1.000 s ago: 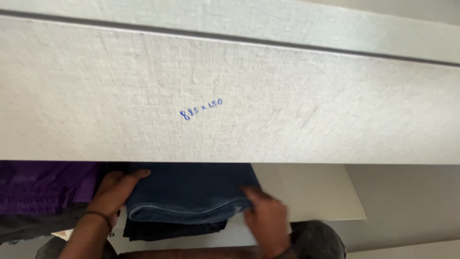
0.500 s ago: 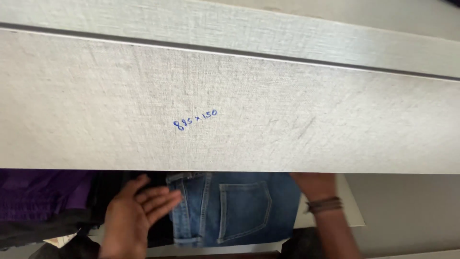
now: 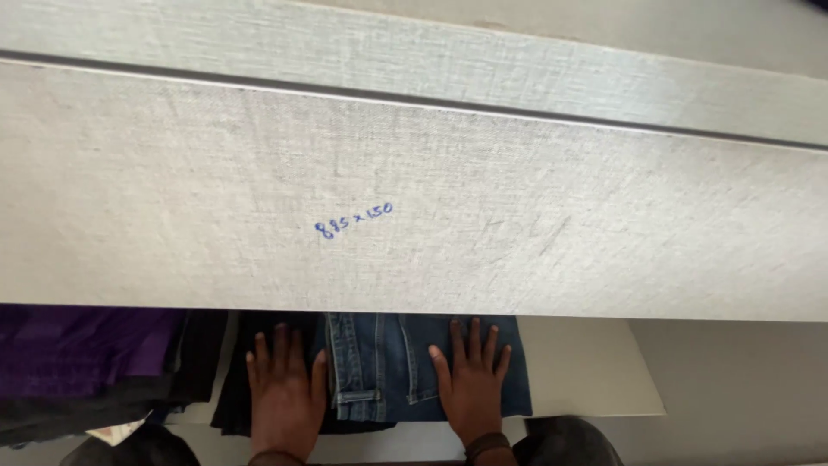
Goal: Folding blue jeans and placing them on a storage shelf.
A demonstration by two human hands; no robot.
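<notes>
Your left hand (image 3: 285,397) lies flat, palm down, fingers spread and pointing away from you, on the dark, near-black folded garment (image 3: 233,388) that sits under and left of the folded blue denim jeans (image 3: 384,362). Your right hand (image 3: 470,388) lies flat too, fingers slightly apart, pressing on the right half of the jeans. Neither hand has a grip on anything; both are open, with nothing closed in the fingers.

The jeans sit on the white shelf board (image 3: 586,371), folded into a block with the waistband and a belt loop showing between your hands. Their right edge lies just past your right hand, and to the right of it the shelf is bare out to its slanted edge. To the left, the dark garment borders a crumpled purple cloth (image 3: 78,349) lying on more dark fabric, so that side is crowded.

Above your fingertips the wide pale grey textured panel (image 3: 414,190) with blue handwriting cuts across the view and hides the far end of the jeans and the back of the shelf; you cannot tell how deep the space runs.
</notes>
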